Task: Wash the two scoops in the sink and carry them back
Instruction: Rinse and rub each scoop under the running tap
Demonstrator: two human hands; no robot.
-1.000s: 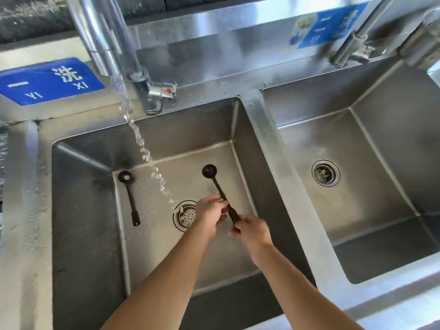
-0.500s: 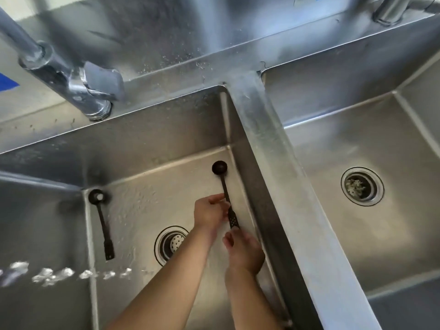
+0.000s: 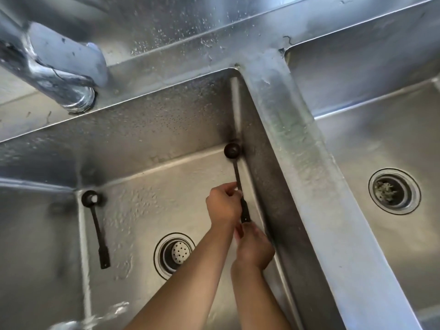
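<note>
Two dark long-handled scoops are in the left basin (image 3: 142,129) of a steel double sink. One scoop (image 3: 232,152) is held above the basin floor, its bowl near the far right corner. My left hand (image 3: 222,206) pinches the middle of its handle. My right hand (image 3: 253,246) grips the handle's near end. The other scoop (image 3: 96,222) lies flat on the basin floor at the left, bowl away from me, with nothing touching it.
A drain strainer (image 3: 175,252) sits in the left basin floor near my arms. The faucet base (image 3: 69,79) stands on the back ledge at upper left. Splashing water (image 3: 95,317) shows at the bottom left. A steel divider (image 3: 309,163) separates the right basin, which has its own drain (image 3: 394,190).
The view has moved closer and lower into the left basin. The held scoop has shifted toward the far right corner. Both hands keep their hold on it.
</note>
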